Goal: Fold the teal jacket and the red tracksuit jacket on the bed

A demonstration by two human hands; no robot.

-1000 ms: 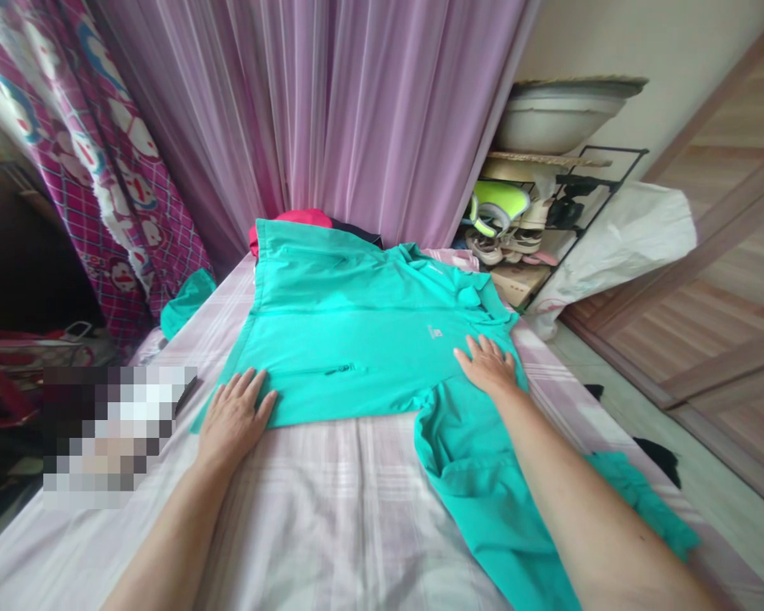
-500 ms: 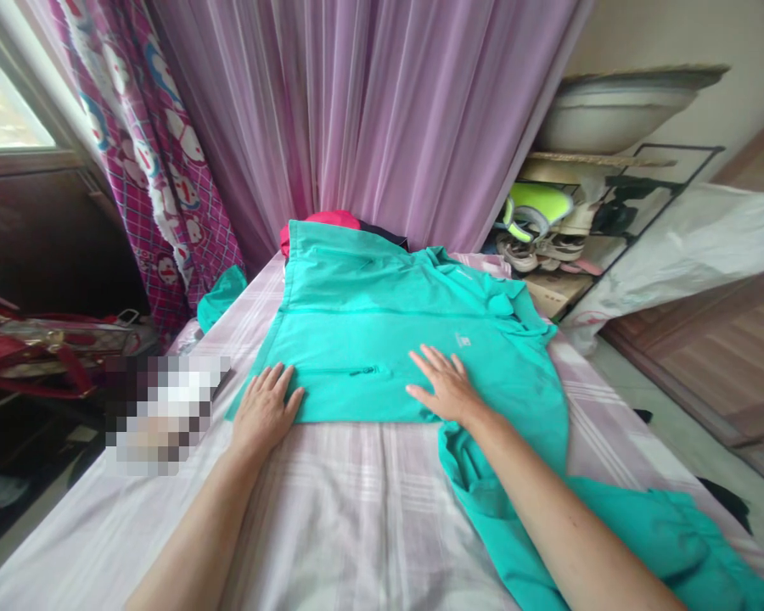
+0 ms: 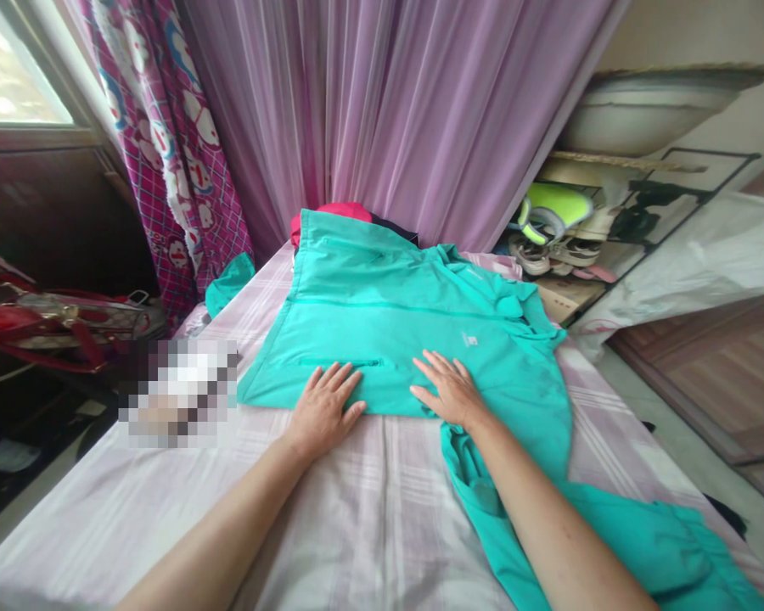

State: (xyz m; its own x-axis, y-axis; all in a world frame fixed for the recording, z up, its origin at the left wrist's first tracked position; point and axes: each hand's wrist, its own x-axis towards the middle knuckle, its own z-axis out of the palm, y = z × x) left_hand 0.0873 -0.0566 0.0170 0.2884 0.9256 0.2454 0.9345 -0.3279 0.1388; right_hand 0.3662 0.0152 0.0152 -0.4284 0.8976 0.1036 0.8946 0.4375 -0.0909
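A turquoise jacket (image 3: 388,297) lies spread on a bed covered with a pale pink checked sheet (image 3: 369,509). My left hand (image 3: 323,410) rests flat on the jacket's near hem, fingers stretched out, just below a zipped pocket. My right hand (image 3: 446,390) lies flat on the cloth a hand's width to the right, fingers spread, below a small white logo (image 3: 469,339). One sleeve (image 3: 611,526) trails down the bed's right side under my right forearm. Neither hand holds anything.
Pink clothing (image 3: 337,210) sits behind the jacket at the bed's head. Purple curtains (image 3: 388,110) hang behind. A shoe rack (image 3: 566,238) and a white bag (image 3: 693,255) stand at the right. A red handbag (image 3: 51,327) lies at the left.
My left hand has slid right along the hem, from the jacket's left corner toward the middle. My right hand moved left from the jacket's right edge and now lies close to the left hand.
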